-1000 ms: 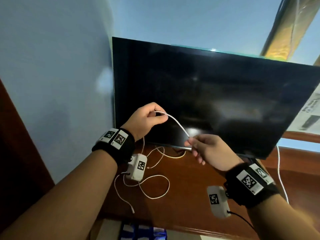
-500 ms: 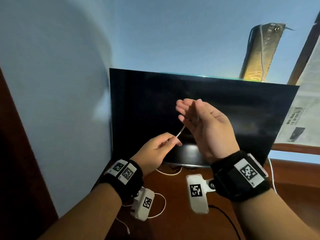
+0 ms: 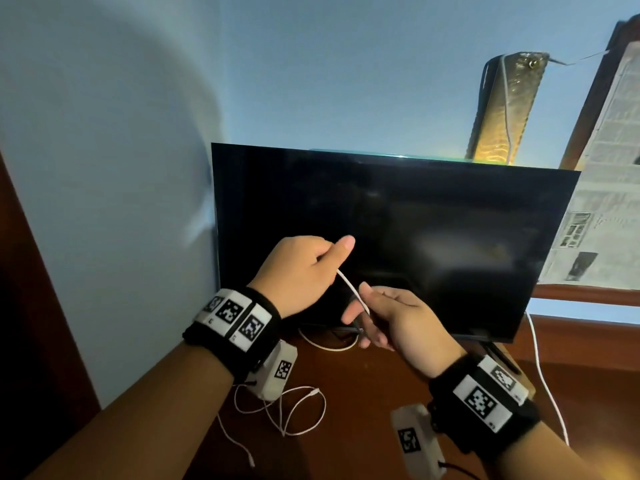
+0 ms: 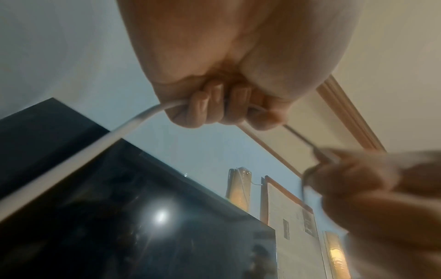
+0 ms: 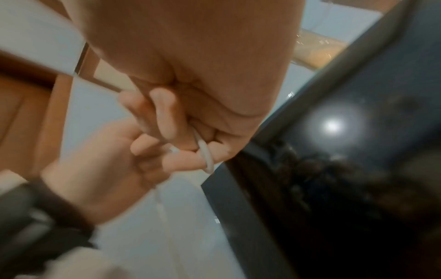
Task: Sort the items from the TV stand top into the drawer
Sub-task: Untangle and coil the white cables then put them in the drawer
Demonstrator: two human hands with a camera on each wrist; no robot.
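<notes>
Half a second ago my right hand (image 3: 398, 320) was raised high in front of the TV (image 3: 415, 237) with my left hand (image 3: 298, 271) below it; now my right hand has dropped low and my left sits above it, thumb stuck out. Between them runs a short taut stretch of the white cable (image 3: 353, 289), slanting down from left to right.

My left hand is closed round the cable: in the left wrist view my curled fingers (image 4: 203, 109) grip it and it arcs out of the fist toward the lower left. My right hand pinches the cable's other part between thumb and curled fingers (image 5: 164, 117), with a small loop of cable poking out by the thumb in the right wrist view.

The rest of the cable hangs down and lies in loose loops on the wooden desk (image 3: 374, 382) under my left wrist, one plug end lying near the front edge. Another white cord (image 3: 543, 375) trails down the desk from the TV's right side. Both hands hover above the desk, just in front of the dark screen.
</notes>
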